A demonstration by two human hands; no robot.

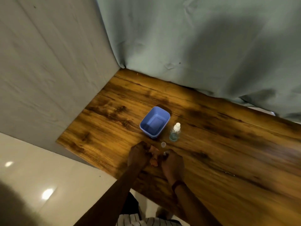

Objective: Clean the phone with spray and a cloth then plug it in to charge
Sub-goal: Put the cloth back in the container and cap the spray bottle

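Striped garment (146, 221), white with dark lines, lies at the bottom edge, nearest the viewer. Two bare forearms extend from it over the near edge of a brown wood-grain table (228, 152).

Left hand (138, 154): fingers curled, clenched round a crumpled orange cloth (154, 156), which sits on the tabletop between the two hands.

Right hand (172, 162): knuckles up, fingers curled under, just beside the cloth. Whether it grasps anything cannot be told; the fingertips are hidden and blurred. A dark red wristband (177, 185) sits on this wrist.

Phone: cannot be made out. A small pale patch shows at the right hand's fingertips, too blurred to identify.

Small clear round cap (163, 144): on the table, just beyond the hands, apart from both.

Clear plastic spray bottle (175, 132), white top, pale blue liquid in the lower part: upright, beyond the cap.

Blue rectangular plastic tub (154, 122): upright, just left of the bottle, close to it; contact cannot be confirmed.

Surroundings: grey-green curtain (195, 38) along the table's far side; pale grey fabric panel (48, 62) along its left side; glossy cream floor tiles (48, 176) at lower left.
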